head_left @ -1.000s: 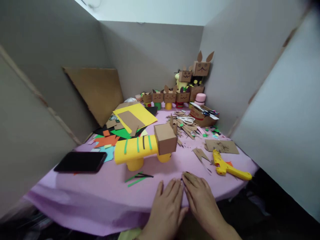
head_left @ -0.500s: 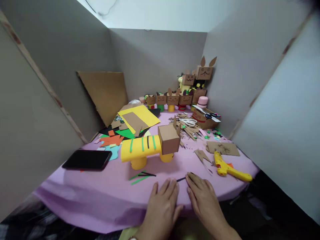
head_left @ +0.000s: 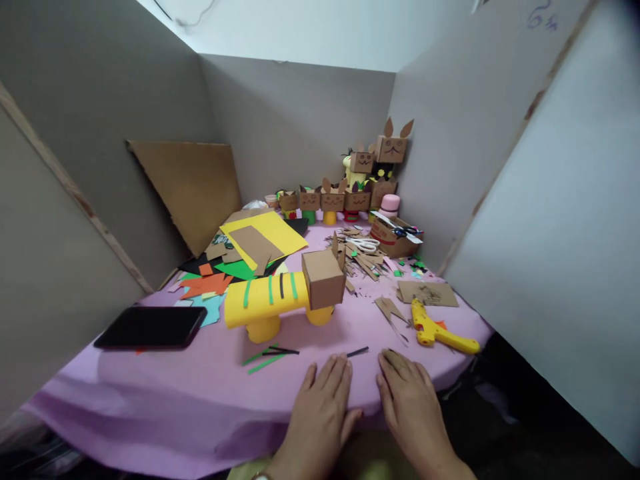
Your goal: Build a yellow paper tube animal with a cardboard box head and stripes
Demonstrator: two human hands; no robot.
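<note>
Both of my hands lie palm down at the table's front edge. My left hand (head_left: 323, 403) is flat with fingers stretched, its fingertips by one end of a short black paper strip (head_left: 358, 351). My right hand (head_left: 410, 393) also rests flat, a little to the right of that strip and apart from it. Beyond them stands a yellow paper animal body (head_left: 265, 297) on short yellow tube legs, with green and black stripes on its back and a brown cardboard box head (head_left: 323, 279) at its right end. Loose green and black paper strips (head_left: 270, 353) lie in front of it.
A black phone (head_left: 151, 327) lies at left, near coloured paper scraps (head_left: 205, 287). At right are a yellow glue gun (head_left: 440, 332) and a cardboard piece (head_left: 428, 293). Behind are white scissors (head_left: 364, 245), cardboard offcuts, a small box (head_left: 393, 240) and several box-headed figures (head_left: 333, 199). Grey partitions surround the table.
My right hand has come away from the black strip's right end, leaving a gap. My left hand stays by its left end. The whole view has shifted, so the table things appear further left.
</note>
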